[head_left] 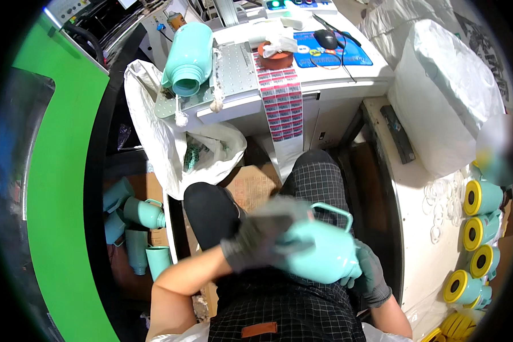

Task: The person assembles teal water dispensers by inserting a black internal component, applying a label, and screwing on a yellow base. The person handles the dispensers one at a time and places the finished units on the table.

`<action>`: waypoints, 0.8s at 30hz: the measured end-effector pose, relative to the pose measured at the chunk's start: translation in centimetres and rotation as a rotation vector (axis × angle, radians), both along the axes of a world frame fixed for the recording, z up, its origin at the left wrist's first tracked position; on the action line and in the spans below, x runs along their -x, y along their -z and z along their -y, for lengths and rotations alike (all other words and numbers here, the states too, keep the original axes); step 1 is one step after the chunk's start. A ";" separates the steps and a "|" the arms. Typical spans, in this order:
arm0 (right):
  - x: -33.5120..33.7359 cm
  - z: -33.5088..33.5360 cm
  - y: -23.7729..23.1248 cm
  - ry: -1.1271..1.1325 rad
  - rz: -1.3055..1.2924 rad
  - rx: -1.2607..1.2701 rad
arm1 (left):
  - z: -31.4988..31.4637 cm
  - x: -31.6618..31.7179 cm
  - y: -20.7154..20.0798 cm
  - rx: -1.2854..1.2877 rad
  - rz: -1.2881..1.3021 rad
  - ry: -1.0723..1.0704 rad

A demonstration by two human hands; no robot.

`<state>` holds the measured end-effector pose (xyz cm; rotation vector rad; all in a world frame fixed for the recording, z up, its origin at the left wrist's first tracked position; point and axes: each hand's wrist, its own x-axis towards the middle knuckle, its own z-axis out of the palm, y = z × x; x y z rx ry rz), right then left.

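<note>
Over the person's lap, the teal plastic jug (319, 251) looks light, rigid and smooth, perhaps slippery. The gloved right hand (370, 276) cups its base; the blurred left hand (256, 239) seems clamped on top. The loop handle offers surer hold.

Left hand (256, 236) motion-blurred; right hand (369, 273) half hidden behind jug (319, 251).

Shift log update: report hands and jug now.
Left hand on top of teal jug, blurred. Right hand cupping its underside. Jug over lap, nothing blocking.
</note>
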<state>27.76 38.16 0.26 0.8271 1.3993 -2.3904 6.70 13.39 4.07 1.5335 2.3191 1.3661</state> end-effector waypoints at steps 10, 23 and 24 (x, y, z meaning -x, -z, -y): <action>4.0 0.9 3.2 0.247 -0.483 -0.956 | -3.4 27.9 6.1 0.029 -0.512 -0.667; 2.7 1.3 5.1 0.192 -0.498 -1.201 | -3.3 21.4 5.3 -0.108 -0.395 -0.707; 2.9 1.2 5.0 0.184 -0.542 -1.272 | -3.0 18.9 5.3 -0.160 -0.277 -0.755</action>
